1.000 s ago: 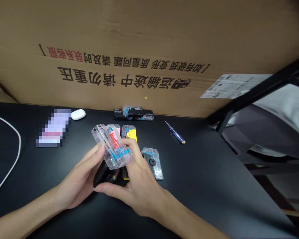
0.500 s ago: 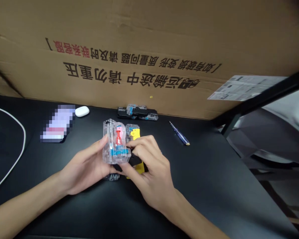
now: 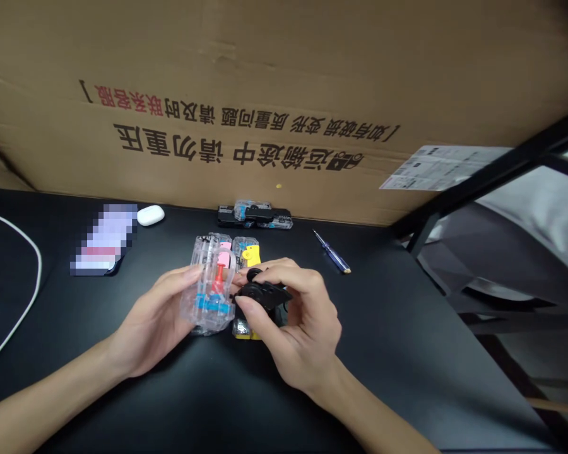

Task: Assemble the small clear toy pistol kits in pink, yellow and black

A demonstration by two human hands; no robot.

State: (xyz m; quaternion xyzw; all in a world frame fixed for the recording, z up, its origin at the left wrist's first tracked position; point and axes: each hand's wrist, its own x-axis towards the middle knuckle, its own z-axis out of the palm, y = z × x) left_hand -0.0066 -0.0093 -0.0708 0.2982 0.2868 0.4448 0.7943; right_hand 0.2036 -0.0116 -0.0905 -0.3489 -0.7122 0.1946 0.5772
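My left hand (image 3: pixel 154 321) holds a clear plastic casing (image 3: pixel 208 284) upright, with a red post and blue parts inside it. Just to its right, my right hand (image 3: pixel 298 315) pinches a black plastic part with a round knob (image 3: pixel 262 294) between thumb and fingers. The two held pieces nearly touch, but I cannot tell whether they are joined. A clear case with a yellow piece (image 3: pixel 245 253) lies on the table beyond my hands. Another yellow-edged piece (image 3: pixel 243 329) shows below my right fingers, mostly hidden.
A clear-and-black assembled piece (image 3: pixel 254 215) lies by the cardboard box (image 3: pixel 284 75) at the back of the black table (image 3: pixel 407 334). Nearby are a small screwdriver (image 3: pixel 332 252), a white earbud case (image 3: pixel 150 215), a pixelated flat object (image 3: pixel 104 239) and a white cable (image 3: pixel 31 284).
The black part has come out from behind the clear casing, and my right hand now holds it up to the casing's right. The clear casing now stands more upright in my left hand.
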